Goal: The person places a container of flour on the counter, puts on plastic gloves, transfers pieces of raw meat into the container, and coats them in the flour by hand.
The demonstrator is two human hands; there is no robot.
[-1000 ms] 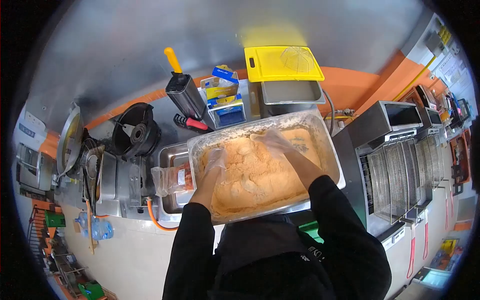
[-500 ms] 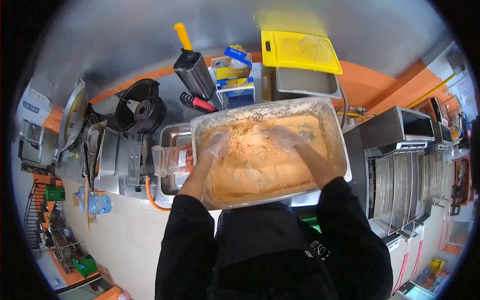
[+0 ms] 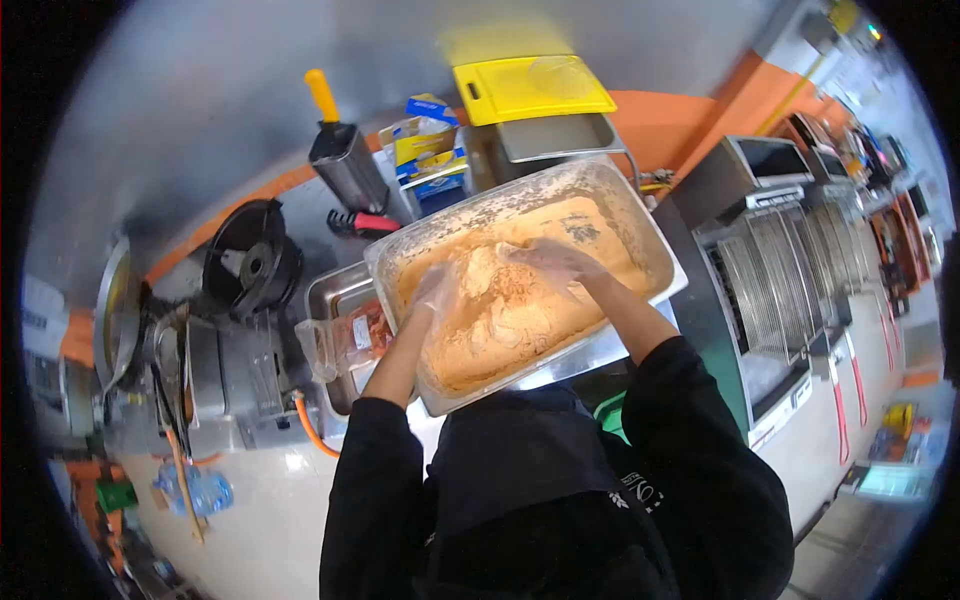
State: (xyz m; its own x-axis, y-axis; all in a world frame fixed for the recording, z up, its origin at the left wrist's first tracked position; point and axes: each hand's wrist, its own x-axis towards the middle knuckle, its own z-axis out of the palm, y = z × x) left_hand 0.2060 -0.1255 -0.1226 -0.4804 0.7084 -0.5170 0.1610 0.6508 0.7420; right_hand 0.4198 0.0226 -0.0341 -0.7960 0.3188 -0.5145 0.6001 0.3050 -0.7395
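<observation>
A large metal pan (image 3: 655,235) holds orange-tan breading flour (image 3: 520,325), heaped unevenly. Both my hands wear clear plastic gloves and are down in the flour. My left hand (image 3: 437,287) is at the left part of the pan, its fingers blurred and partly sunk in the flour. From the right, my right hand (image 3: 550,262) reaches over the heap with fingers stretched out, their tips dusted with flour. Between the hands lies a pale, flour-coated mound (image 3: 482,270); whether food pieces are inside it I cannot tell.
Left of the pan, a steel tray (image 3: 340,290) holds a plastic bag of reddish food (image 3: 368,335). Behind stand a knife block (image 3: 348,165), blue-yellow boxes (image 3: 430,155) and a yellow cutting board (image 3: 535,88) over another pan (image 3: 558,138). Fryer baskets (image 3: 775,280) are at the right.
The view has turned, so the pan appears tilted and shifted left. The crumbly heap between my hands looks lower and smoother; my hands stay on either side of it.
</observation>
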